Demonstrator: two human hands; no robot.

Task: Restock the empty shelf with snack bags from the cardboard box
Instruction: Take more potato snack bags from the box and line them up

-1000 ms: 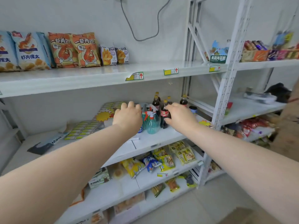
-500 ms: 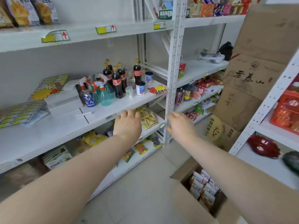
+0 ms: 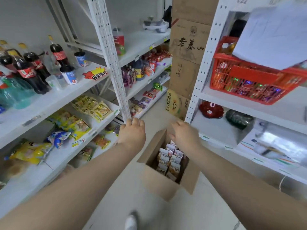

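At the bottom edge of the frame the toe of a shoe (image 3: pixel 131 221) showed on the pale floor. Both forearms ran up from the lower corners towards the centre. The left hand (image 3: pixel 132 132) and the right hand (image 3: pixel 185 134) hung just above the open cardboard box (image 3: pixel 159 185), fingers loose and empty, gripping nothing.

The box stood on the floor at lower centre, flaps up. It was packed with snack bags (image 3: pixel 169 159) standing upright in tight rows, and no gap showed among them. Judged from that, the restocking was barely under way: no bag was in hand, and nearly all the carrying was left to do. Which shelf was meant to be filled could not be told.

Further off, at centre left, yellow packets (image 3: pixel 93 107) lay on a white shelf, with cola bottles (image 3: pixel 31 72) and paper cups (image 3: pixel 69 75) on the shelf above. At upper right a red basket (image 3: pixel 240 87) held bright wrapped goods, too blurred to name. Stacked cartons (image 3: pixel 186 47) rose at top centre.
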